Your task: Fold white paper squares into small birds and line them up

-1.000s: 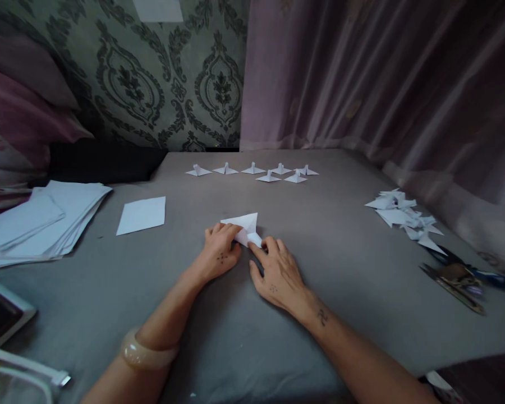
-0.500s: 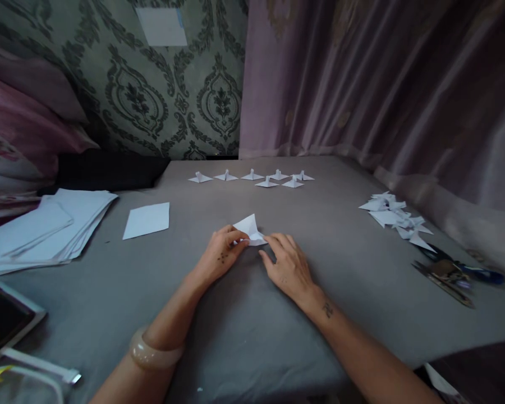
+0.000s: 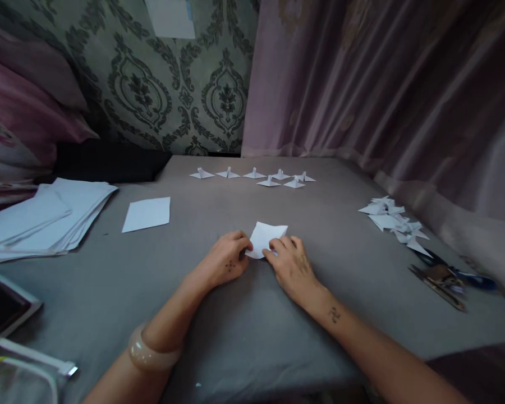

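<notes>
A small white folded paper (image 3: 266, 235) lies between my hands at the middle of the table, its face now roughly four-sided. My left hand (image 3: 230, 255) pinches its left corner between thumb and fingers. On the lower right edge, my right hand (image 3: 292, 264) grips the paper with curled fingers. The fingers cover both lower corners. Beyond it, several folded paper figures (image 3: 255, 173) stand in two short rows. To the left is a single square paper sheet (image 3: 147, 214).
A stack of white sheets (image 3: 79, 210) lies at left, near a dark-screened device (image 3: 2, 308) and a white cable (image 3: 37, 356). At right are a heap of folded paper pieces (image 3: 398, 219) and several tools (image 3: 441, 280). Black cloth (image 3: 113, 161) borders the back left.
The folded paper has been opened out from a pointed shape into a flatter, four-sided one. My right hand has shifted its grip onto the paper's lower right part. The view has tilted slightly.
</notes>
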{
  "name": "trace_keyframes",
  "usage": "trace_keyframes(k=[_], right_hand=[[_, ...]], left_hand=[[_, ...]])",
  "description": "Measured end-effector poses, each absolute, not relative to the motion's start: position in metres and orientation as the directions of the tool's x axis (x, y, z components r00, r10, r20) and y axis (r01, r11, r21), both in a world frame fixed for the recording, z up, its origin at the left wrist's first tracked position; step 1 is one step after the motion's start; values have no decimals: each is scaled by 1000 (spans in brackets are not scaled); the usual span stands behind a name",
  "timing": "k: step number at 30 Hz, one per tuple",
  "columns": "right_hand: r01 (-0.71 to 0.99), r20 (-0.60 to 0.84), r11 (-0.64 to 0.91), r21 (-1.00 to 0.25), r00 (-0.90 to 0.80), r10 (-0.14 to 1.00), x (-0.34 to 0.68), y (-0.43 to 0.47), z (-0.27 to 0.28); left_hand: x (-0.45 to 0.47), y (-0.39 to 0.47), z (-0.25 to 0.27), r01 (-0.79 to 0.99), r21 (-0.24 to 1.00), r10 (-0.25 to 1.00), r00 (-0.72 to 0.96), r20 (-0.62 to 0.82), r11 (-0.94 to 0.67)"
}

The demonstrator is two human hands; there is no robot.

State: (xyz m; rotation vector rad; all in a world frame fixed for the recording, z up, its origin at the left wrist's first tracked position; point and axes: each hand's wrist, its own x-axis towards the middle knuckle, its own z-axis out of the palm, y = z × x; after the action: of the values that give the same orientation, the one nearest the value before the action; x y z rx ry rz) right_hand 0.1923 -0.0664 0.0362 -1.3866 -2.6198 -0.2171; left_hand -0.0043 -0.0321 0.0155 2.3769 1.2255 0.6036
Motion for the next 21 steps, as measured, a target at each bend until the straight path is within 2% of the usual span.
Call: trace_keyframes(k=[3,8,14,21], right_hand=[[820,170,571,-26,-560,811,195,-67,43],[834,221,529,-153,-493,841,199,-69,38],[861,229,469,-198,-425,876,194,-65,34],[881,197,432,-195,-396,897,191,-53,38]], left_hand=[[-6,-35,19,655,523,811,570,133,-546],[-9,-34,23,657,553,821,563,92,-513],[-6,-35,22,673,593,866,493,86,-442],[-2,-38,23,690,617,903,422,83,-379]])
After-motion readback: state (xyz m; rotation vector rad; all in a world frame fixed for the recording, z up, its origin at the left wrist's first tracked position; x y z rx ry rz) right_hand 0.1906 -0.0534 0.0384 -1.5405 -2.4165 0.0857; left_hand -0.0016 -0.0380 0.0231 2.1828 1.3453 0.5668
